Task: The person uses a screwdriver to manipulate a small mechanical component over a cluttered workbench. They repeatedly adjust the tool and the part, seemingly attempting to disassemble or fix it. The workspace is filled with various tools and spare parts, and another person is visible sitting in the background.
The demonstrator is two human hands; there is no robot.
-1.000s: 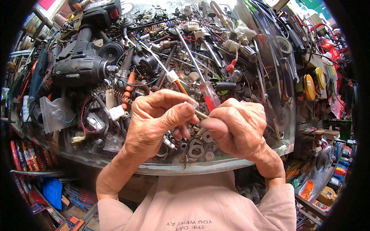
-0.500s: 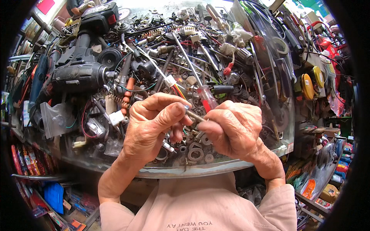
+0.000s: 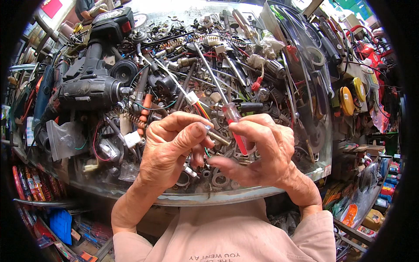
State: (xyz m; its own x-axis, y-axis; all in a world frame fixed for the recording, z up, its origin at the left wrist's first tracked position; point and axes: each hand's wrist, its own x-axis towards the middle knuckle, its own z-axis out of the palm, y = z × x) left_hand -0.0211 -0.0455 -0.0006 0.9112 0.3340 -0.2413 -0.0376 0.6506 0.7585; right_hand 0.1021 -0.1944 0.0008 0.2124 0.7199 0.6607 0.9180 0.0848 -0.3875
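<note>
My left hand (image 3: 168, 146) pinches a metal bolt (image 3: 219, 138) near its head, between thumb and forefinger. The brassy shank sticks out toward the right. My right hand (image 3: 266, 150) is just off the bolt's free end, its thumb and fingers spread apart with nothing between them. Behind the right fingers lies a screwdriver (image 3: 231, 114) with a clear and red handle, its long shaft pointing away from me. Below the hands, several washers (image 3: 219, 179) and a spark plug (image 3: 190, 171) lie among the loose parts.
A black cordless impact wrench (image 3: 87, 92) rests at the left of the cluttered glass-topped table (image 3: 218, 200). Springs, wires and small metal parts cover its middle. Round yellow tins (image 3: 347, 101) hang at the right. Part of another person (image 3: 89, 9) shows at the far left.
My right hand has let go of the bolt's end and opened, its fingers spreading apart. My left hand still grips the bolt in nearly the same place.
</note>
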